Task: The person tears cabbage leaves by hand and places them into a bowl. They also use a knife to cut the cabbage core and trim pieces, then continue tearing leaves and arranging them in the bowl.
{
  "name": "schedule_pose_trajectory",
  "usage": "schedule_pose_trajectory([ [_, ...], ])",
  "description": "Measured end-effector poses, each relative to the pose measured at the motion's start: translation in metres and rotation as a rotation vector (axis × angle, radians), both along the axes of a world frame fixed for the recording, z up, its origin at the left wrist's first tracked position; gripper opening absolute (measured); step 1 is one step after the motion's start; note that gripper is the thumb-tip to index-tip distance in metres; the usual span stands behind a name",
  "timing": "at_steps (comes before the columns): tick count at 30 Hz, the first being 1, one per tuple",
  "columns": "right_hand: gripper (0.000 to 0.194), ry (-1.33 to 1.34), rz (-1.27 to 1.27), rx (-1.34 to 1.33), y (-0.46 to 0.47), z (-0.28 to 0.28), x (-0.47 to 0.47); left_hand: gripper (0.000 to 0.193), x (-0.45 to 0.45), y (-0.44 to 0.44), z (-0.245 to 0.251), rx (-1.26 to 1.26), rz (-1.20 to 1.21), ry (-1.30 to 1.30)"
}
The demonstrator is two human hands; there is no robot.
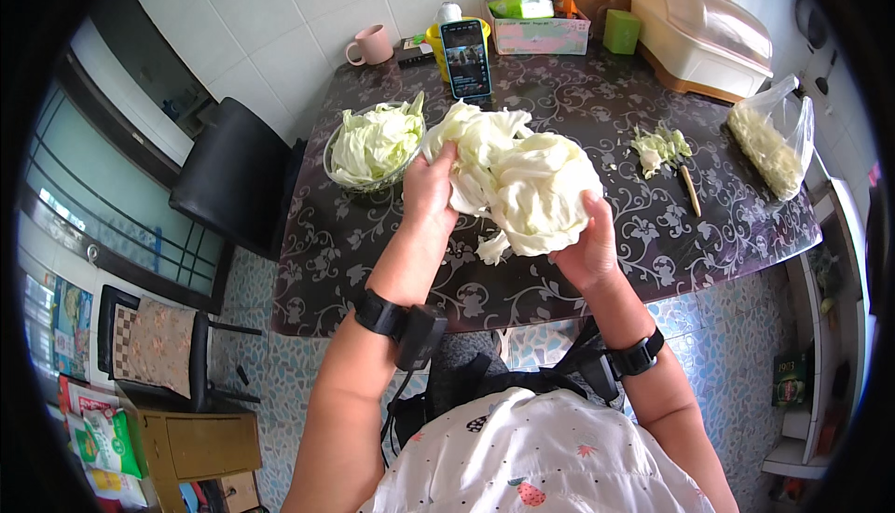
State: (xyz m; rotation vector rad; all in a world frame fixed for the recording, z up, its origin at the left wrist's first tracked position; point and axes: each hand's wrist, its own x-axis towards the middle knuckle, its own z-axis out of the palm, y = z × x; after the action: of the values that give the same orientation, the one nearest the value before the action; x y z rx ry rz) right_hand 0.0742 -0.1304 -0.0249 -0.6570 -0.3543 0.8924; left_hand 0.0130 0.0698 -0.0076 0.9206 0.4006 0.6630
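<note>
My left hand [432, 188] grips pale cabbage leaves [475, 142], its thumb on top of them. Beside them, touching, is a rounded cabbage head [545, 195], which my right hand [591, 240] holds from the lower right side. A small torn piece [493, 247] shows just below the head, over the table's near half. To the left of my left hand stands a clear bowl [330, 171] heaped with loose green-white leaves [377, 142]. Over to the right lie cabbage scraps [659, 149] beside a knife with a light handle [691, 191], its blade mostly hidden.
On the dark floral table [419, 289], a phone [466, 62] leans against a yellow container [437, 44]. A pink mug [373, 44], a tissue box [538, 36] and a lidded white container [706, 44] stand along the back. A filled plastic bag [769, 142] lies at right. Black chair [224, 177] at left.
</note>
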Motion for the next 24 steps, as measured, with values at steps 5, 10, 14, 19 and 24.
schedule_pose_trajectory([
  [5, 0.077, 0.086, -0.011, 0.154, -0.001, -0.003, 0.000, 0.026, -0.003, 0.007, -0.001, -0.083, -0.015, 0.037],
  [10, 0.075, 0.095, -0.036, 0.213, -0.006, -0.003, -0.001, 0.028, -0.006, 0.009, 0.000, 0.056, -0.017, 0.057],
  [14, 0.071, 0.096, -0.071, 0.239, -0.017, -0.004, 0.000, 0.025, -0.010, 0.010, 0.003, 0.439, 0.116, 0.013],
  [19, 0.071, 0.200, -0.220, 0.193, -0.056, 0.012, 0.031, 0.025, -0.036, 0.037, 0.015, 0.500, 0.167, 0.146],
  [24, 0.066, 0.102, -0.277, 0.166, -0.090, 0.021, 0.053, 0.027, -0.050, 0.053, 0.007, 0.412, 0.016, 0.081],
])
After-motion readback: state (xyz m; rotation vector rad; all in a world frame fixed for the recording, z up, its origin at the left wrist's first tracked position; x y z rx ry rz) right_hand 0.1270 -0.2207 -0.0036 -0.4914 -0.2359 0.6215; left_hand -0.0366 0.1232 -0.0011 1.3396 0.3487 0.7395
